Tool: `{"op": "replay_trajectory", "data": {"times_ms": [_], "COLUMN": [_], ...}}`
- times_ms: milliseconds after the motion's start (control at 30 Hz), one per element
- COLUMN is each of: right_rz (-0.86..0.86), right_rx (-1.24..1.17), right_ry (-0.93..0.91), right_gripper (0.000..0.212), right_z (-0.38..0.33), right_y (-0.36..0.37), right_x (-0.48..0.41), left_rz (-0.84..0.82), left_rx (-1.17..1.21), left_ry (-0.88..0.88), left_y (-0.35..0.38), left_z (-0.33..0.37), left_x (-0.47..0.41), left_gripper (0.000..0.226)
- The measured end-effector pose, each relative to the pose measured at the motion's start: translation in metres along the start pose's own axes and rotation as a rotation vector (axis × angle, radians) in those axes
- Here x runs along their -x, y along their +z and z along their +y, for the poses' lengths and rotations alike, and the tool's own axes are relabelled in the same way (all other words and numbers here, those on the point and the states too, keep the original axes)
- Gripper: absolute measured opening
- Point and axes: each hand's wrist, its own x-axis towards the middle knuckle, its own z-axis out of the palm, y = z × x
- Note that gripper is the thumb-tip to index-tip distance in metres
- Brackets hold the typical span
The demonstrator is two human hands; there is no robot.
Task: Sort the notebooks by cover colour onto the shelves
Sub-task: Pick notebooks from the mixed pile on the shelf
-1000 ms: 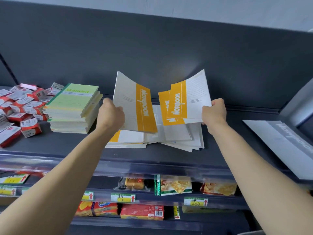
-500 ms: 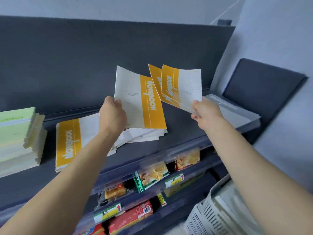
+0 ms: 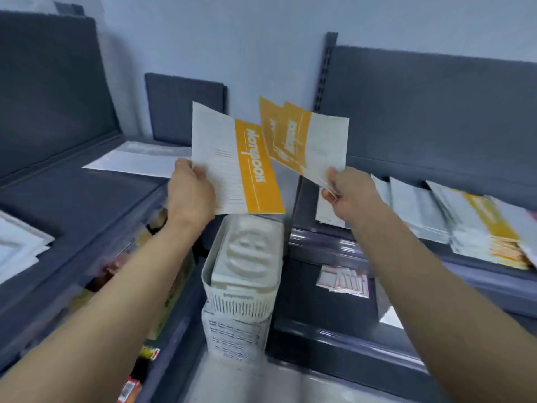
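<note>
We have turned right, away from the loose pile, to face the corner. Our left hand (image 3: 190, 191) grips one orange-banded notebook (image 3: 232, 161) at its left edge. Our right hand (image 3: 350, 193) pinches what look like two more notebooks (image 3: 318, 141). All hang above the white basket (image 3: 241, 289), near the orange stack (image 3: 488, 228) on the right shelf (image 3: 334, 246), likely their destination.

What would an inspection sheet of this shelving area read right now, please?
Surface: dark grey left shelf and right shelf, both bearing notebooks.
Job's things: one orange-banded notebook in left hand; two fanned notebooks in right hand; orange-banded pile on right shelf; white notebook flat on left shelf.
Clutter: white basket standing between the shelf units; small packets on a lower shelf.
Grippers: left hand grips, right hand pinches.
Cables: nothing seen.
Surroundings: pale wall behind.
</note>
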Motion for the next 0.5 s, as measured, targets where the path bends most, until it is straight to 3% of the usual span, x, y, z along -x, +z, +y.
{"op": "replay_trajectory", "data": {"times_ms": [167, 300, 400, 500], "right_rz": [0.222, 0.33, 0.433, 0.471], "right_rx": [0.003, -0.052, -0.071, -0.103], "right_ry": [-0.033, -0.03, -0.029, -0.059], "right_gripper": [0.037, 0.007, 0.021, 0.012], "right_z": [-0.021, -0.039, -0.055, -0.066], "right_y": [-0.121, -0.214, -0.279, -0.338], "right_x": [-0.017, -0.03, -0.045, -0.062], "left_rz": [-0.179, -0.332, -0.418, -0.461], "left_rx": [-0.001, 0.107, 0.142, 0.157], "left_ry": [0.109, 0.129, 0.146, 0.138], "left_y": [0.097, 0.176, 0.234, 0.287], "left_z": [0.06, 0.106, 0.141, 0.167], "left_x": [0.04, 0.078, 0.109, 0.135], "left_gripper": [0.017, 0.016, 0.016, 0.014]}}
